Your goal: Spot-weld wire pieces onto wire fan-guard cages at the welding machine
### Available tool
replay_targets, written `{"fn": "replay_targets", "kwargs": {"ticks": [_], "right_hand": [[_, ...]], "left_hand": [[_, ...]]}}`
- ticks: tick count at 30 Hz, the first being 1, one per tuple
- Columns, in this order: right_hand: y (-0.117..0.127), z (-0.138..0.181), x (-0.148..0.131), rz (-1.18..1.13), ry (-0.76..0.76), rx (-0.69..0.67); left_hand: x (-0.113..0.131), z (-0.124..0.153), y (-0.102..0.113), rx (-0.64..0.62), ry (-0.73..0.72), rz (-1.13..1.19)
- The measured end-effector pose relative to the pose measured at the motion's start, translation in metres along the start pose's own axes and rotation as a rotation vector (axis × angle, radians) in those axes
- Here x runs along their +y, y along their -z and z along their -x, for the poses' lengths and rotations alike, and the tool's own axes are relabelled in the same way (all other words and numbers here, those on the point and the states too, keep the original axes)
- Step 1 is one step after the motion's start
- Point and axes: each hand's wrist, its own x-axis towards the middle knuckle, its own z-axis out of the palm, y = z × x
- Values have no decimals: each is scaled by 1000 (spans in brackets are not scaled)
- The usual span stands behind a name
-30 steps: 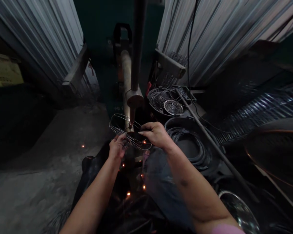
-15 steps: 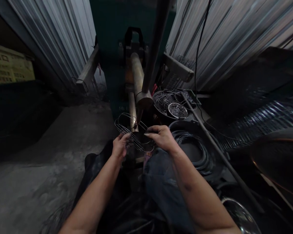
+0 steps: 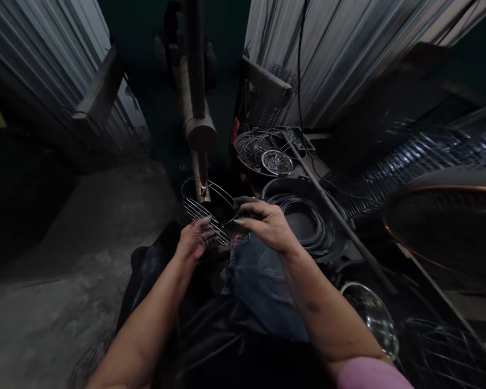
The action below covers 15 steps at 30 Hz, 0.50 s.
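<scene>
Wears a glossy black apron (image 3: 227, 351) and blue denim trousers (image 3: 259, 292), both nearer than the silvery oval wire frame (image 3: 194, 209). Grasps the frame at its near edge between thumb and fingers of the bare left hand (image 3: 194, 241). Curls the bare right hand (image 3: 269, 222) at the frame's right end, thumb and fingertips parted; cannot tell about any hold on the wire there. Has the frame around or against the tip of a brass-coloured round bar (image 3: 203, 199); cannot tell which. Has, right of the frame, a shiny round metal bowl (image 3: 375, 319), then a grey wire coil (image 3: 318, 246) in a dark round basin (image 3: 267, 186), then a shiny dish (image 3: 264, 162) of small metal pieces. Faces, beyond the frame, a thick metal cylinder (image 3: 201, 135) and, farthest off, pale corrugated metal sheets (image 3: 283, 48).
</scene>
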Motion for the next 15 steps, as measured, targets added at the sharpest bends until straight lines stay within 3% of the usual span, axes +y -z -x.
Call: {"fn": "replay_targets", "kwargs": {"ticks": [5,7,10,15], "right_hand": [[5,6,-9,66,51,129],[9,8,-7,89,39,63],[12,8,-2,88,-10,-157],[7,5,0,163,5,-223]], "left_hand": [[5,20,-10,47,109,34],[7,25,-11,65,154,43],[9,28,-12,93,187,55],[7,26,-13,103,177,69]]}}
